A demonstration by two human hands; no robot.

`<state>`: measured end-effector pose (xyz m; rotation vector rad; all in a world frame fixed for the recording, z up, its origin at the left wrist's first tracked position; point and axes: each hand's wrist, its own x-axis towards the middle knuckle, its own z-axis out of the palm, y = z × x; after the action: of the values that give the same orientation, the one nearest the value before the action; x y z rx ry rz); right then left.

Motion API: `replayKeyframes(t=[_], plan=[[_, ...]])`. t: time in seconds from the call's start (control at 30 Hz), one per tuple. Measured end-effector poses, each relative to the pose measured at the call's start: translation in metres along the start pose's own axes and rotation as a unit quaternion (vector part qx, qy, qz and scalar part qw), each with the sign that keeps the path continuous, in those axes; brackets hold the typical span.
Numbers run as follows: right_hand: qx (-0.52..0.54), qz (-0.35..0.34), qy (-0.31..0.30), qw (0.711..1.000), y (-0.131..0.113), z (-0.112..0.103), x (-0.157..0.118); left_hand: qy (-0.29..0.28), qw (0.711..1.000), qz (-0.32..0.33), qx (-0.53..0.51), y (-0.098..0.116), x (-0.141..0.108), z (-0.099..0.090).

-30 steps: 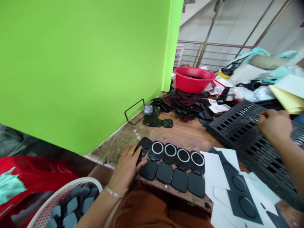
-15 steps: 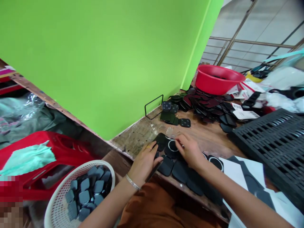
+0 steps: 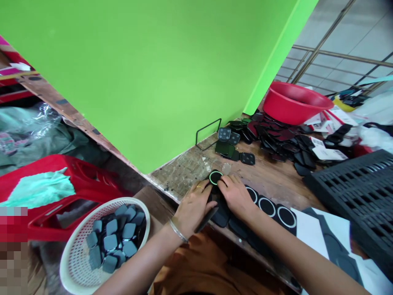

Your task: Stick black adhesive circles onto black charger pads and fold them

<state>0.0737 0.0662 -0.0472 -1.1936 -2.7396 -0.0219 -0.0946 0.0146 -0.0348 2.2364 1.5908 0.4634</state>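
My left hand (image 3: 192,205) and right hand (image 3: 235,194) met, fingers pressing the ring (image 3: 215,178) onto the endmost black case (image 3: 221,215), steadying it.

Materials and finishes. Desk (image 3: 190,168): worn, scratched wood, rough and stained. Black cases (image 3: 267,207) on the desk: matt plastic, with smooth white rings. Basin (image 3: 291,104) at the desk's far end: glossy red plastic. Basket (image 3: 73,262) below the desk's near edge: white perforated plastic, holding matt grey pieces. Crate (image 3: 353,188) on the desk: matt black plastic grid. Left hand (image 3: 193,205): metal bangle at the wrist.
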Motion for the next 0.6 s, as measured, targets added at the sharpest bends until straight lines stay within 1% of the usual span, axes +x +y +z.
replayKeyframes(t=[0.13,0.33,0.5,0.6], plan=[[0.004,0.008,-0.008,1.0,0.003,-0.001,0.002,0.002,1.0,-0.009,0.028,0.002,0.004,0.0],[0.032,0.031,0.001,0.999,0.013,-0.002,-0.002,0.011,0.995,0.011,0.099,0.003,0.008,0.002],[0.055,0.032,0.0,0.998,0.009,0.001,-0.002,0.007,0.989,0.041,0.144,0.004,0.012,0.005],[0.066,0.039,0.004,0.997,0.007,-0.002,-0.011,0.021,0.986,0.038,0.161,0.004,0.013,0.006]])
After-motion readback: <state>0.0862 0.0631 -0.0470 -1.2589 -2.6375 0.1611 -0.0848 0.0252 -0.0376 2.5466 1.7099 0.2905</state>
